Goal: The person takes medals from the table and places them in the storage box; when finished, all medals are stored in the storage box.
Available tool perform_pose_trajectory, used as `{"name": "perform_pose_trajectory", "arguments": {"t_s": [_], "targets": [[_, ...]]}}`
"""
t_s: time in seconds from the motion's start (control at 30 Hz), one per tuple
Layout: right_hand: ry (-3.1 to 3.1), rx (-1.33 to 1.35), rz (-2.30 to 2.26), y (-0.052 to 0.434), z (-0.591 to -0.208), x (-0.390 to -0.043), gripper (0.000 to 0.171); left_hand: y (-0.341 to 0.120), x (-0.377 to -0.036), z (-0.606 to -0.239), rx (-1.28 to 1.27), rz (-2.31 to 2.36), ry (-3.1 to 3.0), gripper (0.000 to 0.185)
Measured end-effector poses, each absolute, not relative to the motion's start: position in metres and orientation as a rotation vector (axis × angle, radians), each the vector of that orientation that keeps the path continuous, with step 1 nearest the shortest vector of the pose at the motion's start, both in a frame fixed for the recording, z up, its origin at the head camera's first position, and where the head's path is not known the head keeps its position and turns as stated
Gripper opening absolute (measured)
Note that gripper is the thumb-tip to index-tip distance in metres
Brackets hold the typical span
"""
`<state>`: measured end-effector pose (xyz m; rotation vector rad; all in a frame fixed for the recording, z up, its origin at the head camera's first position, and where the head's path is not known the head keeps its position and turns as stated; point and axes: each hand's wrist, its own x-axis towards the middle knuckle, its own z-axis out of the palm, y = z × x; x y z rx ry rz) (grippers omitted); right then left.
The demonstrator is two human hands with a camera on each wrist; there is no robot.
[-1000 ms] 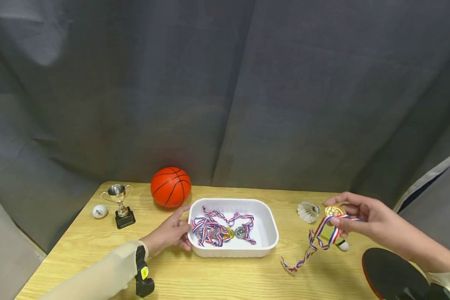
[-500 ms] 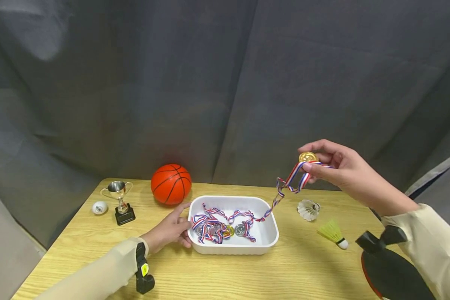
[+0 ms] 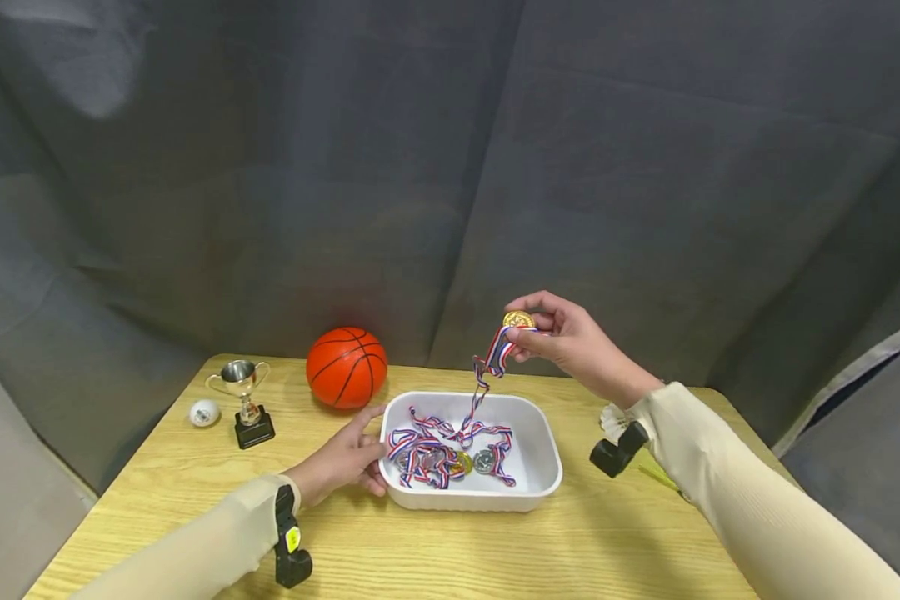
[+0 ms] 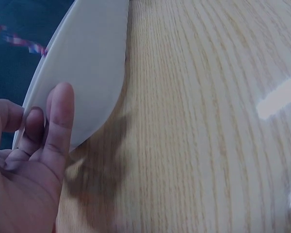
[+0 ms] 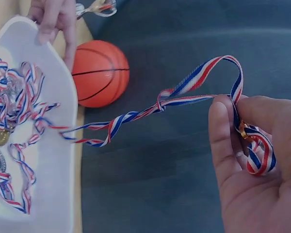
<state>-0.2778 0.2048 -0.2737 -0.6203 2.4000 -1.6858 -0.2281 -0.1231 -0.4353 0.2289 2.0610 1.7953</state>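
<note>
Thumb and fingers of my right hand (image 3: 570,346) pinch a gold medal (image 3: 518,320) above the back of the white plastic tray (image 3: 547,479). Its red, white and blue ribbon (image 5: 126,118) is twisted and knotted, and the tail hangs down into the tray. My left hand (image 3: 345,458) grips the tray's left rim, with fingers along the outer wall in the left wrist view. Inside the tray lie a silver medal (image 3: 483,461), a gold medal (image 3: 461,464) and more medals, partly covered by tangled ribbons (image 3: 423,454).
Behind my left hand sits an orange basketball (image 3: 347,367). Farther left stand a small trophy cup (image 3: 246,400) and a white ball (image 3: 204,412). At right, my forearm partly hides a feather shuttlecock (image 3: 612,421) and a yellow shuttlecock (image 3: 658,472). A dark curtain (image 3: 450,183) hangs behind the table.
My right hand has lifted the gold medal from the table's right side and carried it left, over the tray; its ribbon now trails inside. My left hand has stayed at the rim.
</note>
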Motion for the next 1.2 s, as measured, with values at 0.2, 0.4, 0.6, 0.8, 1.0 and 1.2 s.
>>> {"name": "perform_pose_trajectory", "arguments": {"t_s": [0.2,0.4,0.6,0.8,1.0,1.2], "targets": [[2.422,-0.577,-1.641,0.205,-0.306,-0.290,0.042,-0.120,-0.225,-0.437,0.226,1.785,2.048,0.071],[2.462,-0.506,-1.505,0.214,-0.341,-0.300,0.039,-0.121,-0.224,-0.438,0.227,1.798,2.041,0.070],[2.435,-0.496,-1.319,0.220,-0.363,-0.299,0.039,-0.124,-0.227,-0.438,0.227,1.796,2.040,0.071],[2.407,-0.570,-1.054,0.220,-0.374,-0.295,0.038,-0.124,-0.227,-0.438,0.207,1.784,2.048,0.072],[2.394,-0.612,-0.860,0.215,-0.381,-0.291,0.033,-0.125,-0.227,-0.438,0.191,1.766,2.067,0.073],[2.439,-0.692,-0.769,0.210,-0.391,-0.289,0.023,-0.125,-0.227,-0.439,0.204,1.770,2.048,0.075]]}}
